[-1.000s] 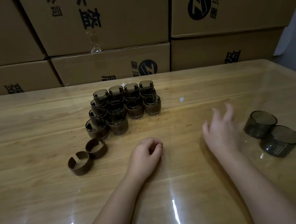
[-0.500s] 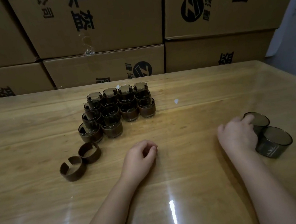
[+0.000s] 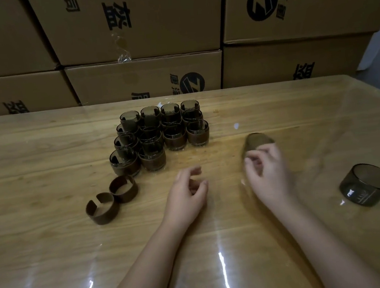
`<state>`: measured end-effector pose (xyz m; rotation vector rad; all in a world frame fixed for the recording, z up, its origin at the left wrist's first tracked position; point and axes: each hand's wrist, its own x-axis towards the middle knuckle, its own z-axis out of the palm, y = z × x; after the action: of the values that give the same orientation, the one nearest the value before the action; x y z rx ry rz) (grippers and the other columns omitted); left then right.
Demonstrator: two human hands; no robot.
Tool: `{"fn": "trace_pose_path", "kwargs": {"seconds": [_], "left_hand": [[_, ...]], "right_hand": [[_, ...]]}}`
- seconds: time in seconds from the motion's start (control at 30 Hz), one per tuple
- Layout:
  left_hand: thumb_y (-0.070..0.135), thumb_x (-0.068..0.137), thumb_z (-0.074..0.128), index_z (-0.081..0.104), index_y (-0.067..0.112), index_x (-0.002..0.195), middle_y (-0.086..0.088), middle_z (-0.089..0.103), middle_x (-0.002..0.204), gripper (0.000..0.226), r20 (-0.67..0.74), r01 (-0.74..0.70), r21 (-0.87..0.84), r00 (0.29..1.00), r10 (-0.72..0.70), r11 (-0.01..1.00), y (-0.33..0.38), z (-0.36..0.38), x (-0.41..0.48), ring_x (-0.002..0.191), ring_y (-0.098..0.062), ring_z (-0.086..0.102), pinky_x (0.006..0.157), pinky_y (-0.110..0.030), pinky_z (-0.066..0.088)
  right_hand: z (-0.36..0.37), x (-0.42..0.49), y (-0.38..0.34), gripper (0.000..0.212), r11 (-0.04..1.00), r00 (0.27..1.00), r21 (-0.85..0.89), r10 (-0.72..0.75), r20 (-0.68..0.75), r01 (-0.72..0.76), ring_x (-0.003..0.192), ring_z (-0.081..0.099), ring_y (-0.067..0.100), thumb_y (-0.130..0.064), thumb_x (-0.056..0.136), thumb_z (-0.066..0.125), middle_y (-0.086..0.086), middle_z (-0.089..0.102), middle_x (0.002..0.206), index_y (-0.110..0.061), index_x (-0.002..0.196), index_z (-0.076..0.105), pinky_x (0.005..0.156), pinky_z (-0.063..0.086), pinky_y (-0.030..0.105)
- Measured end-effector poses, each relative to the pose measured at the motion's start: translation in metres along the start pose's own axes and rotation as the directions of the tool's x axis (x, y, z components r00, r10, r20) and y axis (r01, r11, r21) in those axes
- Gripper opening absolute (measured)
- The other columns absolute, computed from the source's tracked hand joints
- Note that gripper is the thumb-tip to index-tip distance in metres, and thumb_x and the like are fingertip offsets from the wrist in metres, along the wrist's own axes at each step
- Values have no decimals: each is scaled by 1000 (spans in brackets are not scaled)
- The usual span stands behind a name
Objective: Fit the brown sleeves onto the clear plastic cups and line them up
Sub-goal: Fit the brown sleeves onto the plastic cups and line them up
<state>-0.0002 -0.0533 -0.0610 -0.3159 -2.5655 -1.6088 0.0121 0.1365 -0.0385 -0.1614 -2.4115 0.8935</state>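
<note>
Cups are what both my hands are busy with: one smoky clear plastic cup is pinched in the curled fingers of my right hand, lifted a little over the middle of the wooden table, its far side sticking out past my fingertips. It is blurred, so I cannot tell how it is tilted. My left hand lies just beside it, toward the left, resting on the table with fingers loosely curled and nothing in them.

A second bare cup stands upright near the table's right edge, well apart from my right hand. Toward the far edge, left of centre, the finished cups stand packed in tight rows, each with a brown band around its lower part; the nearest row holds only two. Just in front of that group, on its left side, two loose brown sleeves lie touching each other, each an open ring with a gap in it. They are near my left hand but not touching it.

Clear plastic sheeting covers the tabletop and shines along the near edge. Behind the far edge, cardboard boxes with dark printing are stacked like a wall.
</note>
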Motion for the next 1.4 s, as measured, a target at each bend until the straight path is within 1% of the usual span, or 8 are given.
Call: {"fn": "trace_pose_path", "kwargs": {"seconds": [0.07, 0.13, 0.3, 0.57, 0.8, 1.07, 1.23, 1.4], "left_hand": [[15, 87, 68, 46, 23, 133, 6, 49, 127, 52, -1, 31, -146, 999, -32, 989, -1, -2, 2, 101, 2, 57, 85, -11, 47], [13, 84, 72, 38, 26, 139, 5, 48, 133, 66, 44, 53, -284, 998, -42, 957, -2, -4, 2, 110, -4, 58, 91, -20, 49], [11, 75, 75, 49, 29, 122, 2, 60, 122, 57, 15, 66, -484, 998, -67, 872, -3, -6, 4, 92, -4, 66, 77, -18, 51], [58, 75, 49, 61, 10, 109, -16, 73, 97, 60, 66, 228, -728, 962, -265, 647, 0, -18, 15, 77, -21, 72, 64, -22, 55], [65, 74, 41, 66, 7, 102, -14, 73, 76, 69, 129, 241, -692, 969, -211, 681, -2, -19, 14, 61, -18, 69, 54, -20, 52], [64, 71, 51, 65, 14, 108, -12, 75, 93, 63, 69, 210, -689, 972, -225, 693, -2, -16, 14, 81, -22, 72, 65, -22, 56], [48, 73, 62, 58, 5, 115, -14, 72, 102, 61, -21, 175, -717, 962, -272, 675, -3, -14, 14, 93, -29, 70, 74, -25, 57], [14, 86, 65, 53, 15, 119, 2, 70, 100, 35, -113, 101, -638, 968, -223, 763, -5, -8, 12, 86, -7, 68, 73, -20, 55]], "right_hand": [[12, -12, -16, 15, 918, 995, 394, 3, 101, -43, 88, 61, 12, -8, 92, 58, -5, 55, 104, -16, 94, 71, 79, 51, 19], [21, -20, -27, 23, 657, 968, 728, 10, 252, -196, 86, 64, 9, -10, 93, 54, -8, 61, 100, -21, 87, 73, 77, 52, 18], [30, -21, -30, 26, 267, 916, 884, -15, 402, -384, 80, 64, 12, -16, 83, 51, 5, 64, 103, -9, 88, 75, 76, 54, 27], [35, -27, -24, 53, 697, 917, 699, -157, 367, -161, 125, 48, 4, -21, 84, 55, -8, 41, 145, -31, 135, 43, 90, 45, 15], [36, -26, -25, 60, 714, 876, 681, -212, 433, -164, 136, 35, -1, -14, 89, 56, -19, 37, 146, -37, 139, 32, 106, 39, 24], [35, -25, -25, 61, 719, 862, 670, -209, 462, -185, 136, 34, -3, 3, 93, 54, -11, 40, 148, -32, 139, 36, 109, 38, 26], [34, -25, -23, 59, 717, 853, 665, -198, 483, -210, 136, 33, -2, -2, 93, 54, -12, 41, 148, -25, 145, 37, 111, 37, 32], [34, -24, -22, 60, 707, 869, 672, -172, 464, -219, 135, 35, -3, -13, 88, 56, -13, 43, 146, -27, 143, 39, 111, 37, 35]]}}
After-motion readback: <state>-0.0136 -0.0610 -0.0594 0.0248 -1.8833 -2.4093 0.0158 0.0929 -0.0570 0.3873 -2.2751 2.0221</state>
